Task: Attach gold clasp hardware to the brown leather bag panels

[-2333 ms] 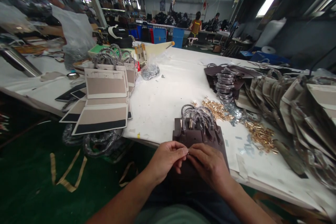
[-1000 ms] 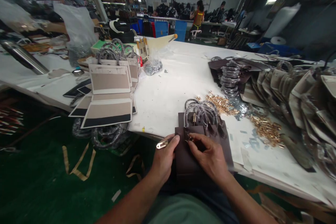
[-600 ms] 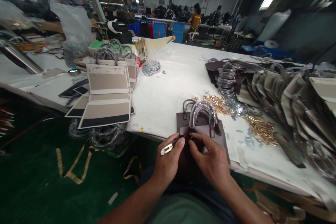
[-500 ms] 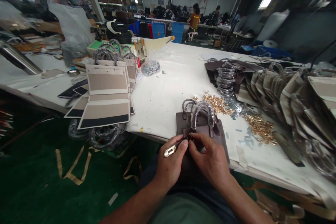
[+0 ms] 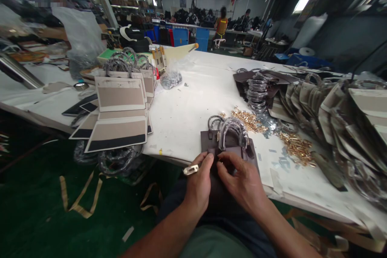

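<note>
A dark brown handbag piece (image 5: pixel 208 141) with plastic-wrapped handles (image 5: pixel 232 131) lies over the table's front edge, towards my lap. My left hand (image 5: pixel 198 187) is closed on a dark strap, most of it hidden by the fingers. From that hand's left side sticks out a gold-coloured metal plate (image 5: pixel 191 169) with a slot. Just to the right, my right hand (image 5: pixel 243 179) pinches a small gold-coloured fitting (image 5: pixel 219 162) against the bag's front, thumb and forefinger together. Its exact shape is too small to make out.
Two heaps of small gold-coloured fittings (image 5: pixel 248 120) lie right of the bag. Beyond them stand many beige-lined bag pieces (image 5: pixel 320 100) and a stack of wrapped handles (image 5: pixel 256 92). More beige panels (image 5: pixel 121 94) overhang the table's left edge. A person (image 5: pixel 221 26) is in the background.
The view has shifted slightly. My left thumb has moved up along the strap and the metal plate has turned flatter. My hands are slightly farther apart; the right one keeps its pinch.
</note>
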`<state>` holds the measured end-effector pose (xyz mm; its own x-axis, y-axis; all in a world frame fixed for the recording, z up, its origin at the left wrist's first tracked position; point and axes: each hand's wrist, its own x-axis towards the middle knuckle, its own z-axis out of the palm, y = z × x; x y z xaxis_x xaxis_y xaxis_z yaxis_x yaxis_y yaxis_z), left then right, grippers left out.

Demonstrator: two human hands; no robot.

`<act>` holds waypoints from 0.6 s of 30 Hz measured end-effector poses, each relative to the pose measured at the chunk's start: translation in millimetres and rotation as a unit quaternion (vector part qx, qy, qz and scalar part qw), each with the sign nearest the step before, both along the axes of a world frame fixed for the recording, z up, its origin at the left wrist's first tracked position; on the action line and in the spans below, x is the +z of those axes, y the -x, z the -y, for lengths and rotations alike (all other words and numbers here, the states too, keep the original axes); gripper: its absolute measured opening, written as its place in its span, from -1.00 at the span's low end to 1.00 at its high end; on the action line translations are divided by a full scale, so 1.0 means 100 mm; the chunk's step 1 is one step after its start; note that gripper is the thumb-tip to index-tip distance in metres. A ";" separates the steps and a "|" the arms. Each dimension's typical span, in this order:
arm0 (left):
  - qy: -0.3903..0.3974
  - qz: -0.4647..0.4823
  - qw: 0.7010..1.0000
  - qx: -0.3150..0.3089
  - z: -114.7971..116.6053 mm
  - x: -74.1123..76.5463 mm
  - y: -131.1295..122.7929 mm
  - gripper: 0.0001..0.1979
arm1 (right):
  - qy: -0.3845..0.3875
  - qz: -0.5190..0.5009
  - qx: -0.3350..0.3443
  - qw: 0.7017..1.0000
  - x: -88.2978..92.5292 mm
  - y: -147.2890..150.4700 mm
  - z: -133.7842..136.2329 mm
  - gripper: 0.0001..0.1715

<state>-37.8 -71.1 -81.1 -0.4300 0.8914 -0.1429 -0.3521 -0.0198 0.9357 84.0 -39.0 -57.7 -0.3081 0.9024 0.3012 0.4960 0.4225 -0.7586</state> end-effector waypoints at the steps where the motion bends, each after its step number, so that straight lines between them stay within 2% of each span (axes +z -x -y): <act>1: -0.008 -0.011 1.000 -0.004 0.00 0.00 -0.01 -0.75 | -0.001 0.003 0.002 1.000 0.00 -0.01 0.00 -0.83; 6: -0.010 -0.095 0.995 -0.010 0.00 0.04 -0.02 -0.72 | -0.010 0.050 0.035 0.998 0.02 -0.03 -0.02 -0.78; 10: -0.018 -0.163 0.986 -0.001 0.01 0.05 -0.03 -0.71 | 0.003 0.060 0.029 0.998 0.05 -0.02 -0.03 -0.78; 15: -0.059 -0.195 0.979 -0.019 0.02 0.11 -0.02 -0.71 | 0.048 0.006 0.004 0.999 0.08 0.00 -0.04 -0.88; 18: -0.073 -0.207 0.975 -0.031 0.01 0.16 0.00 -0.72 | 0.064 -0.035 -0.031 0.997 0.09 0.00 -0.07 -0.82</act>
